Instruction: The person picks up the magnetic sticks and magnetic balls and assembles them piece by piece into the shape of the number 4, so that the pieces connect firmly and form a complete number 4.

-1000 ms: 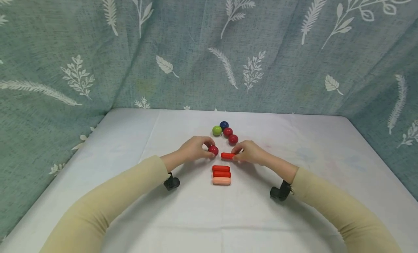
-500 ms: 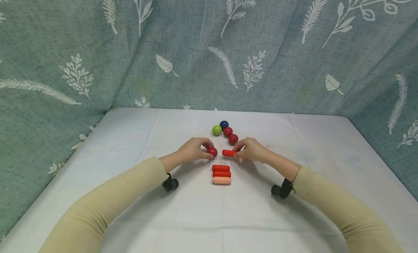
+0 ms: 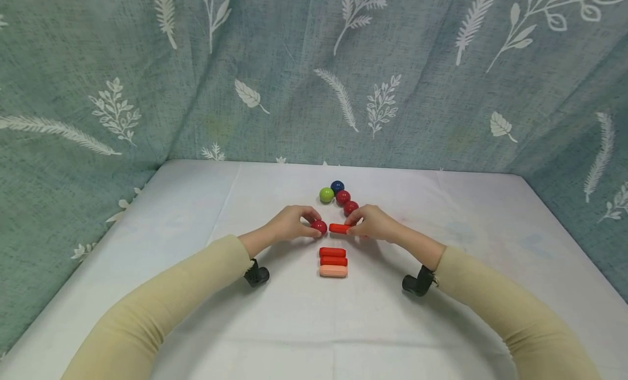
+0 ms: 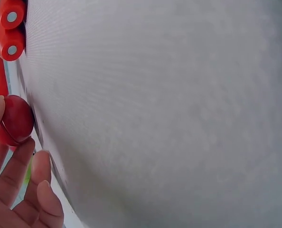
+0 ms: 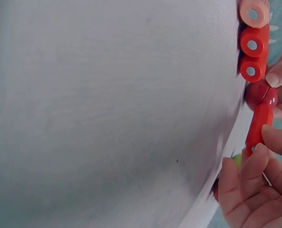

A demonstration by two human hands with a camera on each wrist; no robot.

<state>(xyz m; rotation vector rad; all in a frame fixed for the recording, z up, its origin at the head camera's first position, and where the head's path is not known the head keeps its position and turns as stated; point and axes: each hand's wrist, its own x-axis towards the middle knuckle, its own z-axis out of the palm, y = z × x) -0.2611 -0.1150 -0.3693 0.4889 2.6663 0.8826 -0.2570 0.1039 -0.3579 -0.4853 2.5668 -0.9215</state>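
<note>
My left hand (image 3: 294, 223) pinches a glossy red ball (image 3: 319, 227) between thumb and fingers, low over the white cloth. A seam runs round this ball in the left wrist view. My right hand (image 3: 374, 223) pinches the right part of a short red stick (image 3: 338, 228), which lies level and points at the ball. Only a sliver separates stick end and ball in the head view. Nearer me lie two red sticks (image 3: 332, 252) and a thicker peach stick (image 3: 333, 271), side by side. Silver discs show in their ends in the right wrist view.
Beyond the hands sits a cluster of balls: a green ball (image 3: 326, 195), a blue ball (image 3: 337, 187) and two red balls (image 3: 343, 198). The nearer red one is close to my right fingertips. A leaf-patterned green curtain (image 3: 275, 85) hangs behind the white-covered table (image 3: 196, 205).
My right hand first carried the red stick a little away from me, then left towards the held ball, narrowing the gap. My left hand shifted slightly left with its ball, then stayed nearly still.
</note>
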